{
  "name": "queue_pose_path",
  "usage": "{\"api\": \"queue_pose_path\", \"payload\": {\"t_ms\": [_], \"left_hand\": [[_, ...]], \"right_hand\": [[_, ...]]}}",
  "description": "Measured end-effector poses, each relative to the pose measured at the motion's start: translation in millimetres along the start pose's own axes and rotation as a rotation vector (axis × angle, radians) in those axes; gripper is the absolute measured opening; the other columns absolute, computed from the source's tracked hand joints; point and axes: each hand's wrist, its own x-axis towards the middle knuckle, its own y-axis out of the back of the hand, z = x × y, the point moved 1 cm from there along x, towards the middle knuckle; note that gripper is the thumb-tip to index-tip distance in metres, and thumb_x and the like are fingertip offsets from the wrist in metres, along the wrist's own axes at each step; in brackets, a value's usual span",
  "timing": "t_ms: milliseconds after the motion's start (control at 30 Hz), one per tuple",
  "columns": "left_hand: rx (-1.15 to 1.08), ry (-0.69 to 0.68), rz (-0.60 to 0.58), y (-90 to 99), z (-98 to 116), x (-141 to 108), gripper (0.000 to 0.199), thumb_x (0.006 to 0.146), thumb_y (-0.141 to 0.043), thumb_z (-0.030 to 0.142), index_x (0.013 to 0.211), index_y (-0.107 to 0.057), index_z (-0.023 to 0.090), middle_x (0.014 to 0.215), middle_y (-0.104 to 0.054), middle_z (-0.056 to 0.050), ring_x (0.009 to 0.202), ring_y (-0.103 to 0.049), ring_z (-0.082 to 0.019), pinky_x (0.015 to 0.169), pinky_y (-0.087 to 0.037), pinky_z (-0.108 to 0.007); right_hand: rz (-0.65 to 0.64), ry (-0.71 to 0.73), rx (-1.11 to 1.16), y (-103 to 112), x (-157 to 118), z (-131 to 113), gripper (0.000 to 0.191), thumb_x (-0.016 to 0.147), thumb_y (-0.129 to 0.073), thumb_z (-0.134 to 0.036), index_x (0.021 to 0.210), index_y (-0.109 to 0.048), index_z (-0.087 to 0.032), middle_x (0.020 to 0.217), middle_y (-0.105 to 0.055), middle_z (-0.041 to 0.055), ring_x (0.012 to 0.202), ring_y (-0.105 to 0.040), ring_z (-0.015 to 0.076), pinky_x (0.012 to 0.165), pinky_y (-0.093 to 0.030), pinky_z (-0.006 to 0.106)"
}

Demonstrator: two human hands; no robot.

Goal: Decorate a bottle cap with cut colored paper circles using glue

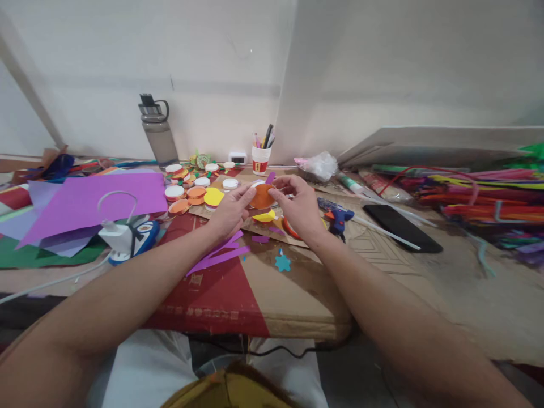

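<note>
Between my two hands an orange disc (262,196) is held up over the cardboard, with a white edge showing behind its upper left. My left hand (233,210) pinches its left side with thumb and fingers. On the right side, my right hand (296,205) grips it the same way. Below it lie a yellow disc (264,216) and, partly hidden by my right hand, an orange-rimmed piece. Purple paper strips (219,258) and a blue star shape (283,261) rest on the cardboard (297,300) nearer to me.
Several round pieces (196,195) sit left of centre. Behind stand a bottle (159,136) and a cup of pens (260,159). A blue glue gun (339,217) and a black phone (399,226) lie right; purple paper (106,198) and a white plug (115,238) left.
</note>
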Motion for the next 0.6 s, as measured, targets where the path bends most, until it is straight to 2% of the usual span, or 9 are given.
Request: {"api": "queue_pose_path", "payload": {"t_ms": [333,600], "left_hand": [[0.042,-0.012,-0.046,-1.4,3.6,-3.1,0.026,0.08,-0.071,0.035,0.098,-0.072,0.017,0.112,-0.07,-0.009,0.103,-0.066,-0.022,0.091,-0.056,-0.043],[0.091,-0.004,-0.052,2.7,0.4,-0.9,0.031,0.08,-0.071,0.038,0.103,-0.071,0.017,0.116,-0.068,-0.009,0.101,-0.066,-0.022,0.086,-0.059,-0.04]], "right_hand": [[0.003,-0.02,0.072,0.2,1.0,-1.0,0.011,0.075,-0.065,-0.023,0.084,-0.061,-0.019,0.085,-0.062,0.001,0.073,-0.053,0.0127,0.072,-0.045,0.03],[0.011,-0.038,0.025,1.4,0.1,-7.5,0.008,0.074,-0.064,-0.023,0.079,-0.058,-0.019,0.083,-0.063,0.0002,0.07,-0.052,0.0118,0.069,-0.043,0.029]]}}
